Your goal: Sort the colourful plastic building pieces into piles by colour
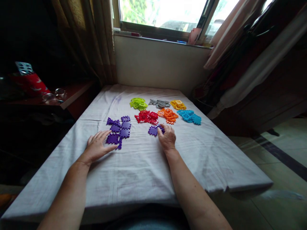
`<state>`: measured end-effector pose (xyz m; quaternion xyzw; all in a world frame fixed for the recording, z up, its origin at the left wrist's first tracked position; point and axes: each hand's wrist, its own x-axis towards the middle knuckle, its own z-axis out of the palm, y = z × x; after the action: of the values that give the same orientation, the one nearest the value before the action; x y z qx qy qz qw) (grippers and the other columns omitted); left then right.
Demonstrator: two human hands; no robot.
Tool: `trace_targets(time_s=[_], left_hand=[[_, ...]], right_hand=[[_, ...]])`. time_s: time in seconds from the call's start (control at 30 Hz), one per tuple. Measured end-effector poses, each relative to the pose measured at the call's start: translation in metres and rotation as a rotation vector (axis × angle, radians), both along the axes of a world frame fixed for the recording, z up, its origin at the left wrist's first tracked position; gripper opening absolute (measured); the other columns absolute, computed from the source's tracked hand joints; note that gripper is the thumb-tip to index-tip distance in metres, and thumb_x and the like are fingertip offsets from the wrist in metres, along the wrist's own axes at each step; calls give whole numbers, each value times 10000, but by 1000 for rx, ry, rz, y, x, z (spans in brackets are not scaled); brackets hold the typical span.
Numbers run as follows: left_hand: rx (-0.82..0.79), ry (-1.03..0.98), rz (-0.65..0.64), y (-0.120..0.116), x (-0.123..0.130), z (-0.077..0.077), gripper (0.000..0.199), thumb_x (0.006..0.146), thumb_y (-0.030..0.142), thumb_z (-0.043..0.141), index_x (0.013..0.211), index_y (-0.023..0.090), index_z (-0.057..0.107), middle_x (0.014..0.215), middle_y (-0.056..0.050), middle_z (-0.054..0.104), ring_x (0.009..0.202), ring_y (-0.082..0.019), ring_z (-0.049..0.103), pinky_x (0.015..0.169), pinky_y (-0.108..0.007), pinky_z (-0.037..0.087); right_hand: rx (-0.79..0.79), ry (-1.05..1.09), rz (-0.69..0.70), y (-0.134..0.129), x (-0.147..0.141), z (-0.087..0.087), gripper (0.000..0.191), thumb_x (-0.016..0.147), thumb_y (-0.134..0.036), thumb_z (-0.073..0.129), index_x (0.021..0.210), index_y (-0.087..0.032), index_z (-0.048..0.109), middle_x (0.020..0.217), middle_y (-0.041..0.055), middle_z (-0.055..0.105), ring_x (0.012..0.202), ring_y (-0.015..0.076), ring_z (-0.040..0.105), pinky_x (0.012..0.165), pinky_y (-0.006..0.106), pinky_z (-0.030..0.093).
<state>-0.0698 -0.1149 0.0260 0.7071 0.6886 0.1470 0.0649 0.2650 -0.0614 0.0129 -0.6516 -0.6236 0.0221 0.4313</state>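
Flat purple interlocking tiles [124, 133] with notched edges lie in a loose group left of centre on the cloth. My left hand [97, 146] rests beside them with its fingers spread, the thumb and fingertips at the edge of the group. Further right, my right hand [167, 139] pinches a purple piece, partly hidden by the fingers. Another purple tile [152, 130] lies just left of those fingertips; I cannot tell whether the two are joined.
Behind are piles of lime green [138, 103], grey [159, 103], yellow [178, 104], red [146, 117], orange [168, 115] and blue pieces [189, 117]. A white cloth [129, 179] covers the bed-like surface. A side table [79, 92] stands left, a window [163, 14] ahead.
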Motion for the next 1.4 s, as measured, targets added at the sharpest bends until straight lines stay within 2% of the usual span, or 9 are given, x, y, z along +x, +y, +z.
trace_targets(time_s=[0.1,0.3,0.4,0.5,0.67,0.9,1.03,1.17,1.4], left_hand=[[-97,19,-26,-2,-1,1,814,737,603,626,1439,217,486,1539,-104,471,1453,-336,365,1192,-550,235],[-11,-8,-42,1,2,2,702,737,577,631,1348,237,576,1421,-80,597,1344,-308,504,1156,-461,323],[47,-32,-54,1,12,1,664,738,562,652,1316,240,599,1380,-77,625,1296,-297,541,1124,-430,365],[108,-39,-69,1,27,1,612,753,559,662,1279,248,620,1340,-75,646,1261,-288,561,1097,-422,387],[182,-28,-102,0,43,-1,520,772,585,666,1184,269,668,1249,-64,686,1179,-283,597,1056,-441,401],[218,-72,-163,4,33,-7,403,845,582,578,1083,281,702,1185,-51,715,1132,-259,617,1034,-444,402],[224,-84,-172,5,31,-8,379,865,550,552,1086,278,695,1176,-50,724,1125,-254,625,1021,-434,421],[247,-91,-130,4,34,-5,401,848,520,575,1123,249,684,1165,-70,727,1099,-269,638,1010,-436,443],[247,-120,-24,6,31,-5,394,826,456,593,1135,229,682,1097,-71,728,1031,-272,655,967,-410,482]], right_hand=[[20,-9,1,0,1,0,256,853,-248,566,1055,-203,716,1034,103,711,997,253,609,937,385,472],[9,-40,136,-6,-5,0,203,861,-185,543,925,-213,734,975,79,722,940,227,630,910,357,483],[-8,-81,256,-14,-19,1,198,875,-187,547,905,-234,737,949,56,729,925,211,639,886,333,489],[-55,-183,429,-26,-40,6,176,891,-241,589,979,-243,741,986,55,733,943,206,638,884,324,490],[-116,-382,662,-40,-67,20,326,845,-372,712,1149,-252,718,1155,76,700,1054,230,611,946,365,477],[-132,-460,712,-41,-71,23,228,889,-360,678,1090,-268,738,1139,65,688,1034,218,591,941,356,465],[-132,-496,743,-41,-71,23,251,902,-350,656,1131,-272,725,1186,66,671,1060,219,574,934,353,457],[-141,-509,739,-42,-72,24,255,907,-363,647,1140,-288,720,1206,60,661,1076,227,565,928,362,451],[-102,-476,724,-43,-70,22,222,884,-398,700,1016,-219,697,1206,68,669,1091,230,559,938,361,418]])
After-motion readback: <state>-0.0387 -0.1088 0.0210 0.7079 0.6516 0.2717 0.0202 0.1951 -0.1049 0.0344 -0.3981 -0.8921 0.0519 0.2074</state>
